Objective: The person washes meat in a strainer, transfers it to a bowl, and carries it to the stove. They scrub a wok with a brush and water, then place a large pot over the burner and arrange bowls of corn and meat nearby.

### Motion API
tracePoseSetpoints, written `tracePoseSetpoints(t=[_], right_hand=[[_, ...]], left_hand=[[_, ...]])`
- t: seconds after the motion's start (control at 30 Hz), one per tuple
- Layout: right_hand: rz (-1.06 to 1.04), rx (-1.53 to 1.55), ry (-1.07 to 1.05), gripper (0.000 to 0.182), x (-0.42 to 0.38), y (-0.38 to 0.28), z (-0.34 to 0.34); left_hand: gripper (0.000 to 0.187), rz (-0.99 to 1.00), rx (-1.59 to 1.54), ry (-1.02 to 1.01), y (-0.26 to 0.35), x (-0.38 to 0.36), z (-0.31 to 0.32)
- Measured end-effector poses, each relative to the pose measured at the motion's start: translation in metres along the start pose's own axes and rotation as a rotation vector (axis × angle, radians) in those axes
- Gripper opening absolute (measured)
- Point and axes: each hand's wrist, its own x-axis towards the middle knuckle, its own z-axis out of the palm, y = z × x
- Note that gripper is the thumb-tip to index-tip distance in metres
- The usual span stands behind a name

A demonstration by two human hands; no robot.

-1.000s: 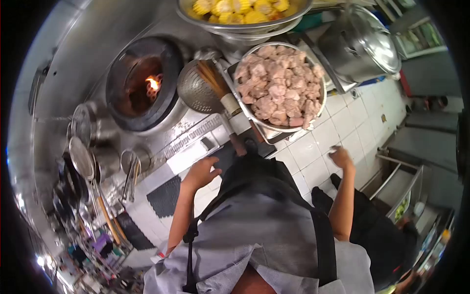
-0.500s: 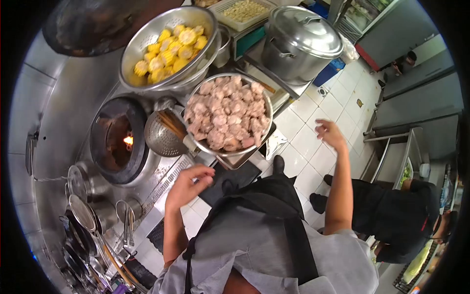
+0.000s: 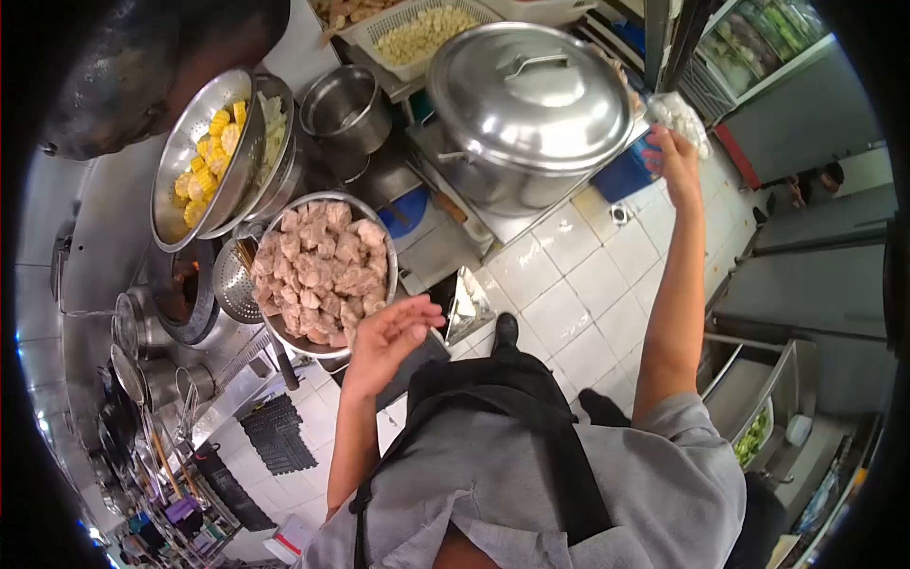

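My left hand [image 3: 391, 343] is open in the air beside the lower right edge of a steel bowl of meat chunks [image 3: 322, 270]. Nothing shows between its fingers. Raised at the right, my right hand [image 3: 673, 161] is open and empty, its fingers near the right side of a large lidded steel pot [image 3: 531, 104]. A plastic bag [image 3: 679, 121] with pale contents lies just behind that hand. Corn pieces [image 3: 210, 156] fill part of a tilted perforated bowl at the upper left.
A wok burner [image 3: 185, 284] glows at the left, beside a perforated ladle [image 3: 232, 282]. An empty-looking steel pot [image 3: 346, 109] stands behind the meat. A white basket [image 3: 422, 33] holds pale pieces. Below is a tiled floor [image 3: 559, 275]; a sink [image 3: 777, 398] is at the right.
The view has turned toward the lidded pot, so the meat and corn bowls appear further left. My right hand has reached up and forward to near the pot. The co-worker is mostly out of view.
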Motion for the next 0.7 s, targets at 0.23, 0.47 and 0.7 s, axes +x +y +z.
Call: tracePoseSetpoints(t=[0.23,0.47,0.7], right_hand=[[0.121,0.090,-0.107,0.057,0.061,0.025,-0.010],[0.086,0.250,-0.337,0.069,0.211,0.065,0.049],[-0.995,-0.294,-0.464,0.040,0.260,0.053,0.102]], left_hand=[[0.063,0.070,-0.316,0.247,-0.022,0.128,-0.001],[0.086,-0.073,-0.177,0.548,-0.005,0.272,0.000],[0.087,0.193,-0.298,0.589,0.031,0.314,0.023]])
